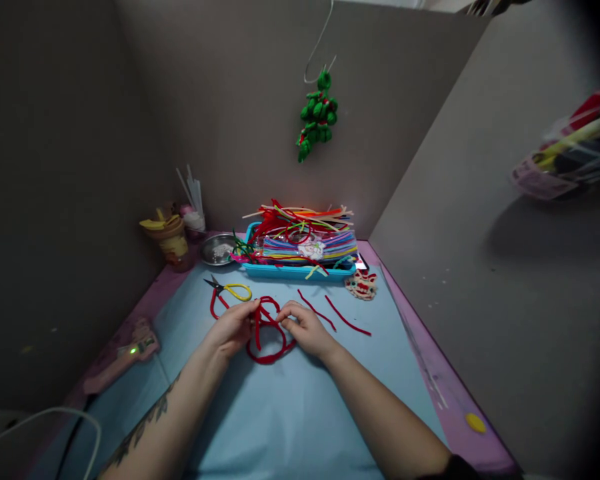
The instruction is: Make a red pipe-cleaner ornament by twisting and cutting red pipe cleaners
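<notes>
Red fuzzy strand (258, 330): curled into overlapping loops, one length straight
My left hand (236, 325): pinching its left side
My right hand (307, 329): pinching its right

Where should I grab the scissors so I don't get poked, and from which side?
I'd grab the yellow handle loop, coming down from above on the right. The scissors' blades are pointed, sit a little apart and aim to the far left, so that side looks pokier. The loop sticks out rightward, near the left hand, and has an opening for fingers.
</notes>
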Action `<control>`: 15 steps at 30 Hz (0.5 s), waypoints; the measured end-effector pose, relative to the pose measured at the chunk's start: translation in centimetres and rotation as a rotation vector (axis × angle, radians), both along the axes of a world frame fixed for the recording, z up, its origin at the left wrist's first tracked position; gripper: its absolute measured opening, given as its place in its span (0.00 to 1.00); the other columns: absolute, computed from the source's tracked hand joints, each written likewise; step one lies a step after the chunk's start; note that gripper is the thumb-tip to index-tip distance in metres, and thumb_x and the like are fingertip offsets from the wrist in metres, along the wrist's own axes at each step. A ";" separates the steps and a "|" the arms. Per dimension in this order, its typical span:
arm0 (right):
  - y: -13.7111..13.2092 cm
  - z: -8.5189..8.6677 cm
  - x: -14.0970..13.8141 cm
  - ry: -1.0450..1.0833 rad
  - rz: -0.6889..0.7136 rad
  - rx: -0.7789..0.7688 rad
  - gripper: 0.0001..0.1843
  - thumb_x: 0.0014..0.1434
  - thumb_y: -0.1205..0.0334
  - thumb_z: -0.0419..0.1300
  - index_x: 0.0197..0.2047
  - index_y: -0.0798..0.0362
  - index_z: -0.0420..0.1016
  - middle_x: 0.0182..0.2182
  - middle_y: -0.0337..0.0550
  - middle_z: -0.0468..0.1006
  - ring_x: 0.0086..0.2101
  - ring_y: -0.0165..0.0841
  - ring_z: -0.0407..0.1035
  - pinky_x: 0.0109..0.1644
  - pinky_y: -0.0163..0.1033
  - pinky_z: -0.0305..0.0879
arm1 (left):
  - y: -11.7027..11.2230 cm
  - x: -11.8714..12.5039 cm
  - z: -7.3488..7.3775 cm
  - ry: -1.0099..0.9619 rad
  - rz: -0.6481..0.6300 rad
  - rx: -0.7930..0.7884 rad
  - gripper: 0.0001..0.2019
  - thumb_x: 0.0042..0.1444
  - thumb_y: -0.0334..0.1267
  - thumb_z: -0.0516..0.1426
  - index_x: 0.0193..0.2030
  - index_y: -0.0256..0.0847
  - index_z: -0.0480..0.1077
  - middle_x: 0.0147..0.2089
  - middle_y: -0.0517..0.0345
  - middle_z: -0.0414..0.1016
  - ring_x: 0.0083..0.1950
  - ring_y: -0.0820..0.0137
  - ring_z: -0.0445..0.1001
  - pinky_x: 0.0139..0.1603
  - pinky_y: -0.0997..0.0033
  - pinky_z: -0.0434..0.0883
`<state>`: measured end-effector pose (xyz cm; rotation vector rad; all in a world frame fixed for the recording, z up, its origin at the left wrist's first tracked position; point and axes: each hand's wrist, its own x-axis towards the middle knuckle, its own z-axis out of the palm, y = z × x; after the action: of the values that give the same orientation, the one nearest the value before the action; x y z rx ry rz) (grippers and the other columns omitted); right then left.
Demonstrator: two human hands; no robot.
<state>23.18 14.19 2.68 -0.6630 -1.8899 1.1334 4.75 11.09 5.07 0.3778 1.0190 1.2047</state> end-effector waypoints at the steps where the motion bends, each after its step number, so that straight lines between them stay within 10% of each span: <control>1: 0.0 0.0 0.0 -0.006 0.003 -0.006 0.09 0.62 0.59 0.56 0.35 0.51 0.75 0.33 0.41 0.72 0.37 0.33 0.69 0.46 0.40 0.64 | 0.1 -0.1 0.0 -0.012 0.006 -0.008 0.10 0.38 0.36 0.69 0.23 0.36 0.72 0.19 0.61 0.71 0.21 0.75 0.65 0.24 0.74 0.62; 15: -0.4 -0.7 -0.7 0.161 0.040 -0.006 0.06 0.55 0.66 0.61 0.29 0.49 0.78 0.29 0.41 0.76 0.34 0.34 0.70 0.43 0.41 0.67 | 0.1 -0.1 0.3 -0.030 0.004 -0.070 0.07 0.46 0.34 0.64 0.23 0.37 0.71 0.19 0.62 0.70 0.20 0.75 0.66 0.23 0.74 0.65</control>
<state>22.52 13.82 1.98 -0.5236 -1.7704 1.1823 4.68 11.19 5.39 0.3022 1.0336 1.1712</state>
